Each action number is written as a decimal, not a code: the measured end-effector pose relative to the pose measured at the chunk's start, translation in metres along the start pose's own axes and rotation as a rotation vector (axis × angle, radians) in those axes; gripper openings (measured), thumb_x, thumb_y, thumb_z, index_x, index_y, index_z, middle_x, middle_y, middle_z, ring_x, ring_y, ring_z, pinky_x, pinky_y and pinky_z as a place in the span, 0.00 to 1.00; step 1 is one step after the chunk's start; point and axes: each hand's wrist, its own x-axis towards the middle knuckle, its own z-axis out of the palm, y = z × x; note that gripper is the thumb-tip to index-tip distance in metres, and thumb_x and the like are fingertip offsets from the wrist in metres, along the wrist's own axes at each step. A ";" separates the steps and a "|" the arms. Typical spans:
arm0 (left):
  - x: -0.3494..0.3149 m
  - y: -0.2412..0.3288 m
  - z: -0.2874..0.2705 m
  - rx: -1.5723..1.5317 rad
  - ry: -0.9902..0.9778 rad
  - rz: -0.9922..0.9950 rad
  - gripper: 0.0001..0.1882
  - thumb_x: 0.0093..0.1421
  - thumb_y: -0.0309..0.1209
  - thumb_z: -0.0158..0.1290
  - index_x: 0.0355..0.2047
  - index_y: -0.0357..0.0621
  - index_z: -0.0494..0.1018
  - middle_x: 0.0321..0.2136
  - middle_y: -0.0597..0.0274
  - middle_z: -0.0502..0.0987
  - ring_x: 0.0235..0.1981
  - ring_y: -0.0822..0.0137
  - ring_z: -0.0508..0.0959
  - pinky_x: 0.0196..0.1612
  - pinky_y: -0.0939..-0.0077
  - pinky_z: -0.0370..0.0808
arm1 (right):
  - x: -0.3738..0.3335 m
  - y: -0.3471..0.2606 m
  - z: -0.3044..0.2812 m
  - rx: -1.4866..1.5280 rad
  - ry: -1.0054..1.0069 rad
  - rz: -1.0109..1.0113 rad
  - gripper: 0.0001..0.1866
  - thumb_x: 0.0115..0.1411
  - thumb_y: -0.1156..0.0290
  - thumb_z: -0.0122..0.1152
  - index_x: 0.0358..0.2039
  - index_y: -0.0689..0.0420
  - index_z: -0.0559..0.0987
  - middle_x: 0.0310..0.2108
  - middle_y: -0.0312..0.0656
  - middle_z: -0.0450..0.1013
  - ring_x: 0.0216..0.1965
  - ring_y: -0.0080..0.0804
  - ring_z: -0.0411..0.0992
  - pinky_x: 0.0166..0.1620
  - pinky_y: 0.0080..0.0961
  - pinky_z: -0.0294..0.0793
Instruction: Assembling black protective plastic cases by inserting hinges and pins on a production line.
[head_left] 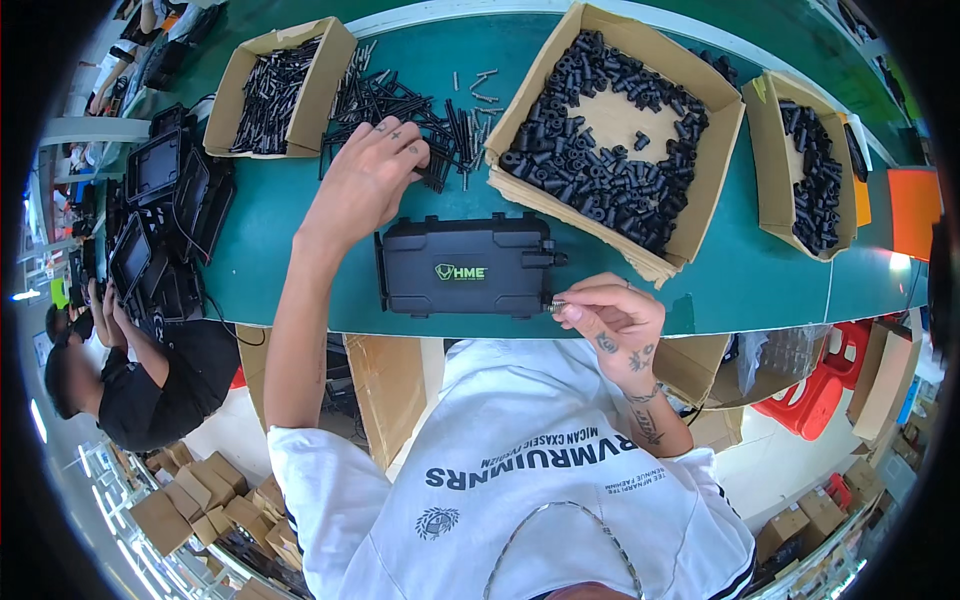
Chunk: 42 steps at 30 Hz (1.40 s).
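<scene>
A black plastic case (470,268) with green print on its lid lies shut on the green table in front of me. My right hand (620,325) is at its lower right corner, thumb and forefinger pinching a small, ribbed metal piece (556,307) that looks like a spring. Beyond the case, my left hand (375,175) reaches down to a loose pile of thin black pins (395,100). Its fingers are bent together at the pile's near edge, and their tips are mostly hidden, so what they grip cannot be made out.
A cardboard box of pins (278,95) stands far left. A large box of black plastic fittings (610,140) and a smaller box of similar parts (808,165) are on the right. Open black cases (165,200) are stacked at the left, near a co-worker (150,370).
</scene>
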 end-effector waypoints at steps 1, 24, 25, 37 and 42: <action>0.001 -0.001 0.001 -0.008 0.025 0.025 0.08 0.53 0.20 0.58 0.33 0.40 0.73 0.36 0.59 0.72 0.41 0.56 0.72 0.43 0.63 0.68 | 0.000 0.000 0.000 0.025 0.002 0.015 0.08 0.56 0.86 0.66 0.38 0.67 0.83 0.37 0.50 0.79 0.34 0.29 0.78 0.37 0.20 0.79; -0.001 0.030 -0.004 -0.626 0.423 -0.356 0.04 0.65 0.20 0.52 0.40 0.33 0.75 0.32 0.56 0.82 0.32 0.71 0.81 0.39 0.79 0.77 | 0.003 0.005 -0.004 -0.070 0.041 -0.054 0.10 0.53 0.88 0.68 0.37 0.66 0.83 0.38 0.52 0.80 0.37 0.31 0.80 0.39 0.22 0.81; -0.005 0.039 -0.008 -0.898 0.395 -0.450 0.05 0.64 0.20 0.54 0.39 0.34 0.76 0.31 0.58 0.82 0.30 0.73 0.80 0.35 0.80 0.76 | 0.003 0.004 -0.004 -0.065 0.044 -0.076 0.10 0.52 0.88 0.68 0.37 0.66 0.83 0.38 0.51 0.81 0.37 0.31 0.80 0.38 0.21 0.80; -0.063 0.125 -0.013 -1.534 -0.084 -0.681 0.06 0.62 0.22 0.58 0.39 0.31 0.79 0.26 0.59 0.81 0.23 0.76 0.78 0.23 0.85 0.72 | 0.008 -0.013 -0.001 -0.180 0.058 -0.151 0.10 0.50 0.86 0.71 0.35 0.65 0.84 0.34 0.48 0.82 0.33 0.31 0.81 0.35 0.19 0.78; -0.069 0.126 -0.010 -1.541 -0.116 -0.669 0.06 0.64 0.23 0.57 0.38 0.31 0.78 0.25 0.59 0.80 0.22 0.76 0.78 0.23 0.84 0.72 | 0.009 -0.016 0.006 -0.275 -0.030 -0.140 0.09 0.50 0.85 0.71 0.33 0.64 0.85 0.34 0.46 0.82 0.32 0.30 0.81 0.34 0.20 0.78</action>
